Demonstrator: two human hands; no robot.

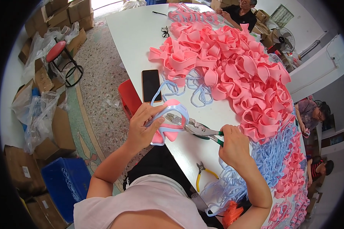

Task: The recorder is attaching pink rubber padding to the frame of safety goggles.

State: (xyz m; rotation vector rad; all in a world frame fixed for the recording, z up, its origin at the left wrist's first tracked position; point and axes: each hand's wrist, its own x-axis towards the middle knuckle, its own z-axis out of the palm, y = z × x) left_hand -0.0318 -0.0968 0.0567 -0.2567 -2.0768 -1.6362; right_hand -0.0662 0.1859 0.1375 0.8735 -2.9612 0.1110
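Note:
My left hand (142, 128) is closed on a curved pink piece (171, 136) with a pale blue band along its edges, held up in front of the table. The thumb and fingers pinch its near side. A thin pale blue cord (155, 93) loops up from it beyond the fingers. My right hand (235, 147) is wrapped round the green handles of a pair of pliers (202, 130). The metal jaws reach into the opening of the pink piece. Whether the jaws grip anything is too small to tell.
The white table (130, 34) bears a large heap of pink loops (233, 72), tangled pale blue cords (273, 156), a phone (151, 86), glasses (165, 31) and yellow-handled cutters (204, 175). A red stool (129, 99) and blue crate (65, 183) stand left. Several people sit around.

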